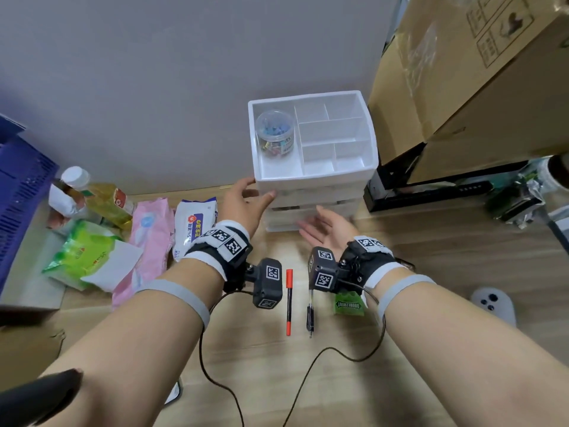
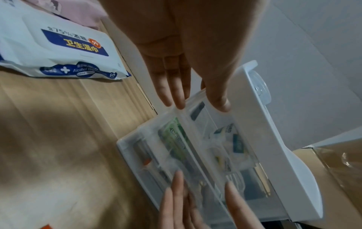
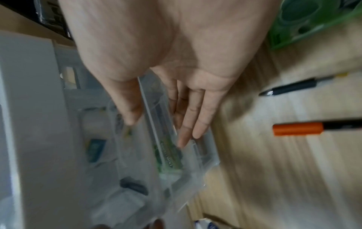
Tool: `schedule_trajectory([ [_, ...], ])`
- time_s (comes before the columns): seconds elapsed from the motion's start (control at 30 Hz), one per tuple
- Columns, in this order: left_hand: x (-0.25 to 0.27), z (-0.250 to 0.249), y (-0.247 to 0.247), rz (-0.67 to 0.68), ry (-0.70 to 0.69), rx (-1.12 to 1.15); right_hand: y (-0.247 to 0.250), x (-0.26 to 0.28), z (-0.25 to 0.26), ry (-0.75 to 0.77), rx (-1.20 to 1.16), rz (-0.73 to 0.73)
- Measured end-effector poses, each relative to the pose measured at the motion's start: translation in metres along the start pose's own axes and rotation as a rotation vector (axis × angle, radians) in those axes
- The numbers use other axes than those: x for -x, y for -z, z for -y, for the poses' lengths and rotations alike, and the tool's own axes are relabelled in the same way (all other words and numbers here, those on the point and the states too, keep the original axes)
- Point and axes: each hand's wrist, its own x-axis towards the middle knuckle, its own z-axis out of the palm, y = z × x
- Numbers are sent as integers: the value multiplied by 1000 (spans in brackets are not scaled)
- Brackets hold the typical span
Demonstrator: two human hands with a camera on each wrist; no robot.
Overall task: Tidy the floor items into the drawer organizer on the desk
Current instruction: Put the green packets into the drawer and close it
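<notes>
Drawer organizer (image 1: 314, 180) first: the white unit stands on the wooden surface against the wall, directly ahead of both hands, its open top tray holding only a clear tub of clips (image 1: 275, 134) in the compartment nearest the left hand (image 1: 243, 204). That hand steadies the unit at its near left corner, thumb along the front edge under the tray and fingers round the side, more a brace than a grip as far as I can tell. The right hand (image 1: 323, 229) is palm-up with fingers straight and slightly apart, tips at the clear drawers (image 2: 176, 155) low on the front; it holds nothing. From the wrist views those drawers look partly out and already hold a green packet and other small things, though blur hides the details.

My reading is that a drawer is being handled, pushed shut or drawn out; which one I cannot tell. Behind the right wrist lie an orange marker (image 1: 288, 300), a dark pen (image 1: 309, 315) and a green gum pack (image 1: 349, 303), not yet put away. The next move likely calls for picking one up and finding room for it in a drawer, or in the top tray, while the left hand keeps the light unit from sliding.
</notes>
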Motion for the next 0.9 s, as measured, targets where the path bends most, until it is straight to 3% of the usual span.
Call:
schedule_trajectory([
  [0.2, 0, 1, 3, -1, 5, -56, 33, 23, -13, -58, 58, -22],
  [0.33, 9, 3, -2, 18, 90, -23, 52, 38, -23, -52, 69, -32],
  [0.47, 25, 12, -5, 117, 228, -29, 60, 53, -25, -58, 176, -14],
  [0.57, 40, 15, -6, 268, 332, -145, 66, 61, -27, -64, 341, -16],
  [0.63, 47, 19, -6, 357, 414, -141, 73, 61, -27, 25, 669, -83],
  [0.73, 57, 23, -7, 387, 454, -90, 92, 62, -29, 307, 1433, -197],
  [0.8, 63, 25, -10, 401, 481, -37, 102, 64, -34, 280, 1757, -122],
  [0.9, 68, 27, -12, 397, 510, 21, 113, 63, -42, 142, 1963, -16],
])
